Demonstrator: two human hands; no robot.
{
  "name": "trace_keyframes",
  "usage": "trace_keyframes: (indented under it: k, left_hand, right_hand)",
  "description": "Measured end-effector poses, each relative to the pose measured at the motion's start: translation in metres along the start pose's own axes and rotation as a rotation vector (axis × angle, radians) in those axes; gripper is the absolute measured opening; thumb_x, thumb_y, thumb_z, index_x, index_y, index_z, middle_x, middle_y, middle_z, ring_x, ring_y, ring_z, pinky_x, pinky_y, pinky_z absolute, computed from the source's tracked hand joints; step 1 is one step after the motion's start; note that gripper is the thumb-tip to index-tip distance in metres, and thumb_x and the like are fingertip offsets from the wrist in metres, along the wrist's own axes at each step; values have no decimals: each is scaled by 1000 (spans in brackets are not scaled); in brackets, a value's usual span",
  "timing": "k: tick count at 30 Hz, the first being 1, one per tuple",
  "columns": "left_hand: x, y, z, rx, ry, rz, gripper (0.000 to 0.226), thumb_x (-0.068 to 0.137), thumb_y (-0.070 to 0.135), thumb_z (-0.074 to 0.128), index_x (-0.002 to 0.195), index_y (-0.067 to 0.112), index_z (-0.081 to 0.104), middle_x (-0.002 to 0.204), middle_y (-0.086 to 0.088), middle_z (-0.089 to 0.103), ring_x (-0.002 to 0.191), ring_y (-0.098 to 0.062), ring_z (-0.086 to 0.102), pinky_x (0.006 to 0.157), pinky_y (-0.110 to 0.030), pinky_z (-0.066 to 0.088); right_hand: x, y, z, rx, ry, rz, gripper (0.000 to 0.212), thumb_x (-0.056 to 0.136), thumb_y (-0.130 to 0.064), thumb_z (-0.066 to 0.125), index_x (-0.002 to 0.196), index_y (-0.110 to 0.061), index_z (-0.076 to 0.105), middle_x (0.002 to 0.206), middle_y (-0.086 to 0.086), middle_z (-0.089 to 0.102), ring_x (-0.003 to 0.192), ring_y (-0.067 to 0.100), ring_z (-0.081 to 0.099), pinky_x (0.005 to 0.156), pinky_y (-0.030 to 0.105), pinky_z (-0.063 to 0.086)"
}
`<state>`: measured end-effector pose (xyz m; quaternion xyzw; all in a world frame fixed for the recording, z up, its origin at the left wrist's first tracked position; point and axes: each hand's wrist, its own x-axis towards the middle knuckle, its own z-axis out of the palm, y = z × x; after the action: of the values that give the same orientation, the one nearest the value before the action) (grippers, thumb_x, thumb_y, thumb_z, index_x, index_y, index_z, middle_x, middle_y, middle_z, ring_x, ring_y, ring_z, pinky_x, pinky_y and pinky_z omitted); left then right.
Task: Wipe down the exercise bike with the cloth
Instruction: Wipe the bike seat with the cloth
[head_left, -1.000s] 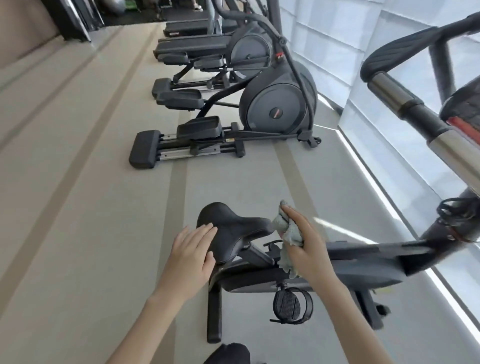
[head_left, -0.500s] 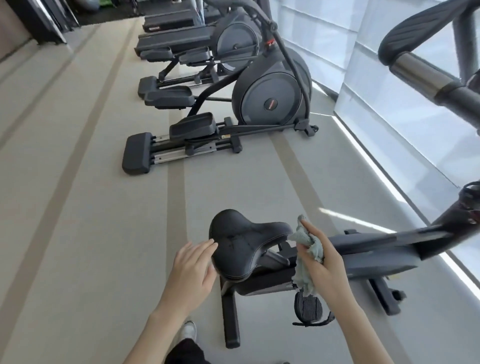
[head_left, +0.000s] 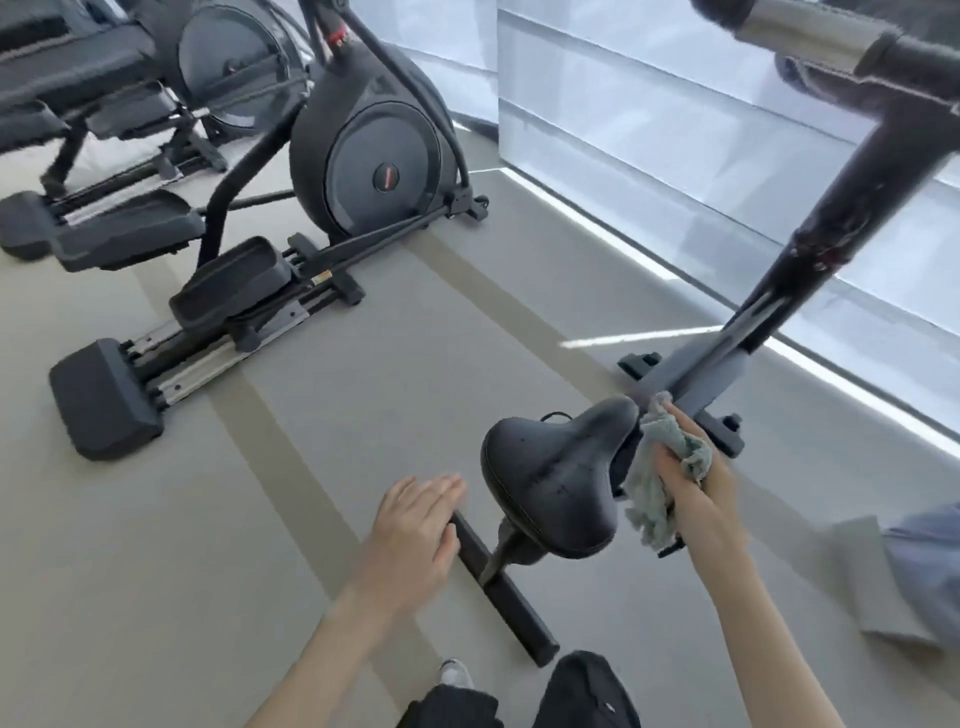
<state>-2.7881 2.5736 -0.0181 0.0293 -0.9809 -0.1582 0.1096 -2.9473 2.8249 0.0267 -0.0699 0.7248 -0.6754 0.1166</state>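
Fingers of the right hand (head_left: 698, 486) bunch the cloth (head_left: 657, 480) beside the saddle (head_left: 550, 478) nose, apparently touching it, while the left hand (head_left: 415, 525) hovers flat, empty; unsteadied, the saddle might swivel under wiping pressure.

Counts on the gym floor
One exercise bike (head_left: 717, 364), one cloth (head_left: 657, 467), two elliptical trainers (head_left: 363, 150) (head_left: 228, 57), two bare hands (head_left: 415, 525) (head_left: 701, 483).

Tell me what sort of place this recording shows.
Most likely a gym: a row of elliptical trainers stands on the floor beside the exercise bike being cleaned, along a wall of bright frosted window panels.
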Motion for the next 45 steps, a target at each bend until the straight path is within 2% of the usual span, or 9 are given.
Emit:
trace_keyframes:
  k: [12,14,16,18,20,24,28,35,45]
  left_hand:
    - [79,-19,40,-19,-88,328,44,89,25,45,123,7,66,131,-3,62,122,-16,55,108,-40,31]
    - [90,-23,48,-10,-99,351,44,89,26,46,122,7,67,130,-3,63,121,-15,55,109,-40,30]
    - [98,-27,57,-8,-110,372,43,89,26,46,121,6,67,130,-3,63,120,-16,58,110,-39,29]
    - [106,-31,63,1,-101,387,43,90,26,46,121,6,68,129,-4,63,119,-16,59,110,-39,29]
    - [114,-33,67,8,-83,398,42,91,25,45,120,5,68,127,-4,65,117,-16,61,109,-40,29]
    - [129,-35,73,-15,-72,433,42,92,25,44,117,4,69,125,-6,66,115,-17,62,110,-40,28]
    - [141,-36,74,-58,-97,487,41,93,25,44,117,3,69,126,-7,66,117,-17,60,108,-42,30]
    - [156,-46,72,-132,-148,593,41,93,25,44,120,4,68,127,-6,65,119,-17,60,109,-43,30]
    - [166,-51,71,-167,-206,640,40,94,24,45,121,4,67,124,-5,66,120,-16,55,108,-44,32]
  right_hand:
    - [-8,37,41,90,148,403,25,97,-37,48,85,-18,60,72,-6,67,74,7,62,66,13,44]
    - [4,53,52,-46,23,407,38,95,-48,49,98,-12,62,88,-3,71,90,12,63,78,11,44]
    - [16,72,57,-394,-117,287,45,99,-43,41,139,-22,41,147,-11,37,138,6,28,104,4,18]
    - [27,89,58,-617,-185,120,54,102,-40,31,150,-28,9,151,-20,-9,141,-2,-18,112,12,-8]
    - [42,94,56,-671,-162,80,57,100,-42,28,149,-26,3,149,-19,-17,136,-4,-29,114,20,-13]
    - [99,96,45,-633,-20,36,44,101,-29,34,142,-12,36,152,-16,15,145,7,-1,118,30,6]
    - [130,100,42,-423,88,154,15,95,-26,39,104,-19,49,116,4,48,113,14,41,102,39,34]
    - [46,91,64,-607,-27,177,55,100,-36,39,148,-39,13,154,-24,-14,143,0,-12,115,22,5]
    - [96,89,59,-846,-15,176,50,101,-42,33,148,-25,30,157,-7,7,145,13,-11,115,21,-10]
